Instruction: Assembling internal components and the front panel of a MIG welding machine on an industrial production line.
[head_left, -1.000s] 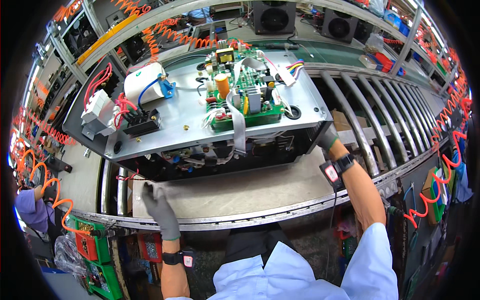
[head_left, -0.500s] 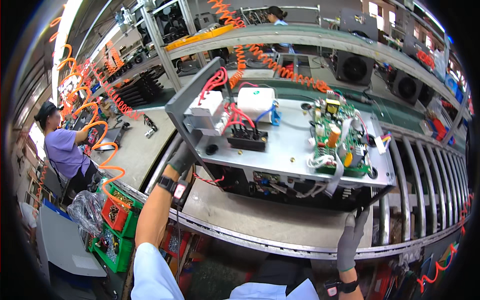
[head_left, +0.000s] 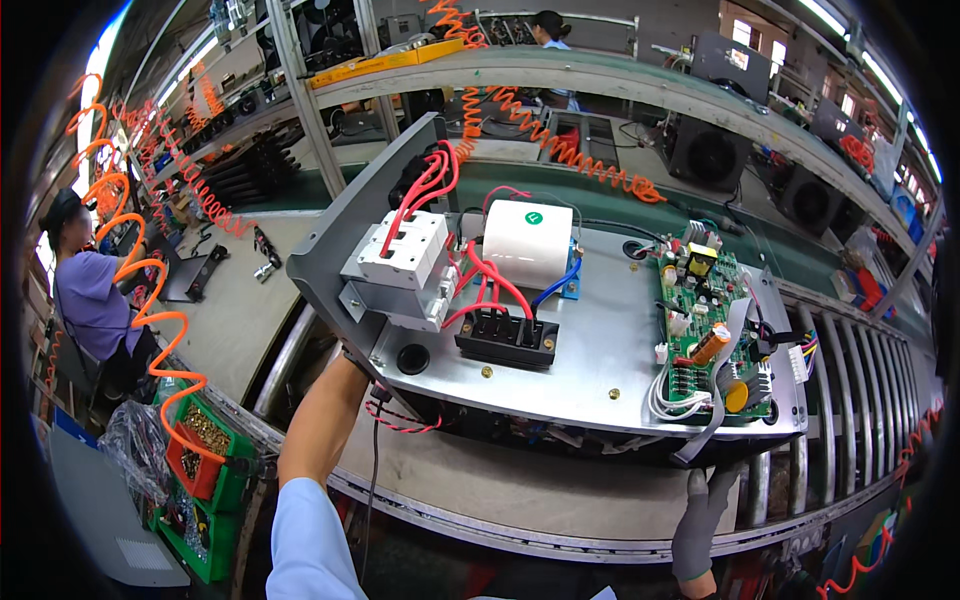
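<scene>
A metal chassis (head_left: 590, 385) spans the bench before me, an upright grey end plate (head_left: 345, 240) at its left. On its deck sit a white breaker block (head_left: 400, 245), a white cylinder (head_left: 527, 240), a black terminal block (head_left: 507, 338) and a green circuit board (head_left: 690, 330), joined by red and blue wires. My left forearm (head_left: 322, 420) reaches to the chassis's left end, which hides the hand and its fingers. At the near right edge, my grey-gloved right hand (head_left: 700, 520) holds the chassis from below; its fingertips are partly in shadow.
A roller conveyor (head_left: 850, 400) runs off to the right. Green and red bins (head_left: 205, 470) of small hardware stand at lower left, near hanging orange coiled hoses (head_left: 150, 318). Beyond the chassis crosses a raised shelf rail (head_left: 560, 75). A person in purple (head_left: 95, 290) sits at far left.
The chassis appears larger and seen more from above, its near side now mostly hidden. My left hand, earlier visible at the end plate, has gone out of sight. My right hand stays at the near edge.
</scene>
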